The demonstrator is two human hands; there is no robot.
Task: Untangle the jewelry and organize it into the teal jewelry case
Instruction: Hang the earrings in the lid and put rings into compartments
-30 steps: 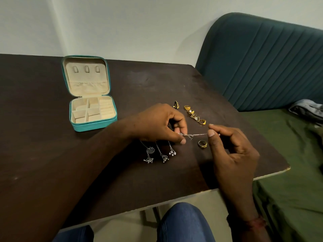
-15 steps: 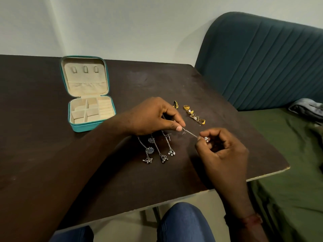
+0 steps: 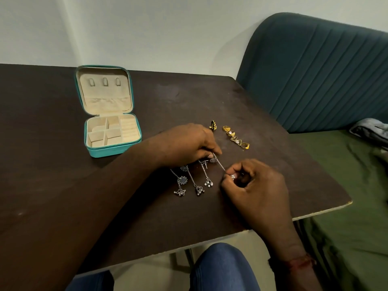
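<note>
Head view: my left hand pins the top of a silver chain earring on the counter, my right hand pinching its beaded drop. Tug too hard and this thin chain could kink or snag its three neighbours. Gold rings glint beyond; the teal jewelry case sits open, velvety, empty.

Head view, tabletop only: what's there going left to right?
Teal jewelry case → three silver dangle earrings → gold rings. Hands overlap these, so left out.
</note>
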